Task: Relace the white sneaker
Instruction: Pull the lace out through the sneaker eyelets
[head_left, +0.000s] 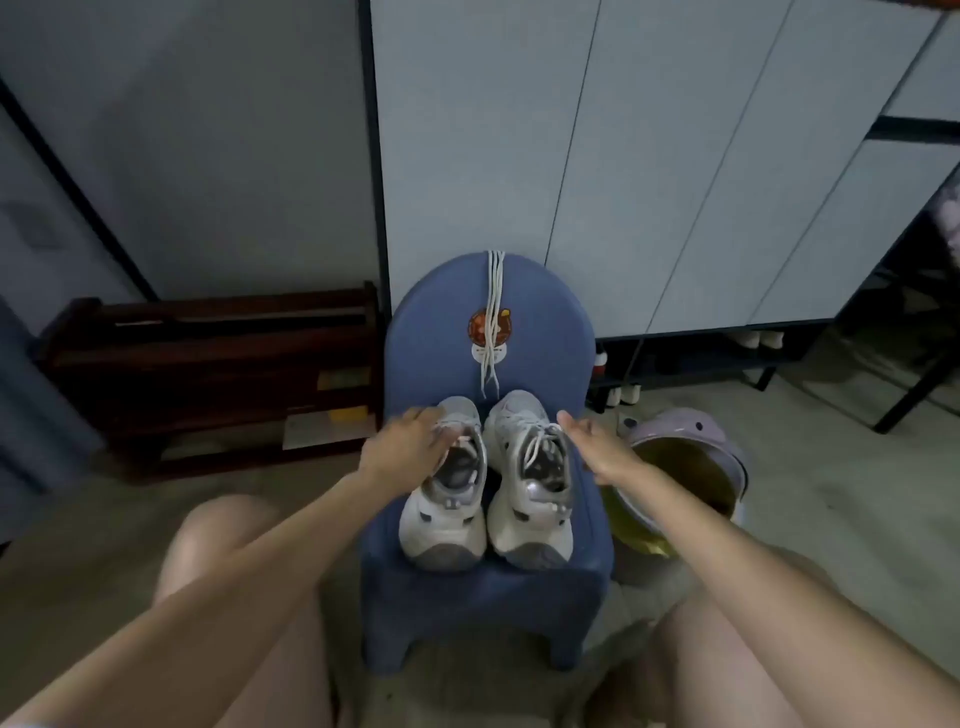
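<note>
Two white sneakers stand side by side on a small blue chair (587, 577), heels toward me. The left sneaker (447, 519) has no lace in its eyelets; the right sneaker (530, 499) is laced. A loose white shoelace (492, 317) hangs over the chair's backrest, its ends dangling just above the shoes. My left hand (410, 447) rests on the left sneaker's upper, fingers spread over the tongue area. My right hand (592, 441) hovers beside the right sneaker's outer side, fingers extended, holding nothing.
A round basin (691, 467) with a yellow inside sits on the floor right of the chair. A dark wooden rack (208, 374) stands at the left. Cabinet doors (623, 156) rise behind the chair. My bare knees frame the chair in front.
</note>
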